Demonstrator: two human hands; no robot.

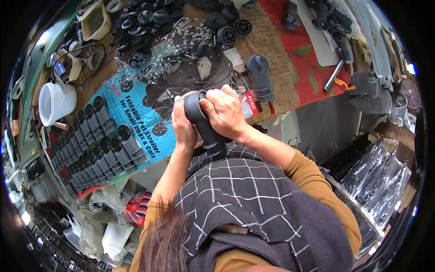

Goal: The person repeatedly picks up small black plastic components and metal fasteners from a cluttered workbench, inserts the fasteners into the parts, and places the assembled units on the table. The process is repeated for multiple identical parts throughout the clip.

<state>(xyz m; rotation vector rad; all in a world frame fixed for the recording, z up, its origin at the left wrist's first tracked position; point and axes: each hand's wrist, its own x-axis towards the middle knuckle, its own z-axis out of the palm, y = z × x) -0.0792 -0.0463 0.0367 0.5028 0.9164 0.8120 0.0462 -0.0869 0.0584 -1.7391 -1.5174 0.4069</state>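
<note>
Just in front of my body, both hands hold a dark grey plastic joint piece (207,131) with a round head and a tube-like body. My left hand (184,121) is closed along the left side of the head. The fingers of my right hand (224,111) are curled, with the thumb pressed against the right side of the head. A similar grey piece (262,79) lies on the bench to the right of my hands. Rows of like pieces (115,154) lie side by side at the left, their round ends showing black discs.
A blue printed cardboard sheet (149,120) covers the bench's near part. Piled black caps (140,20) and scattered small metal hardware (192,34) lie at the back. At left stands a white bucket (57,103). Black assemblies (333,22) rest on red cloth at far right.
</note>
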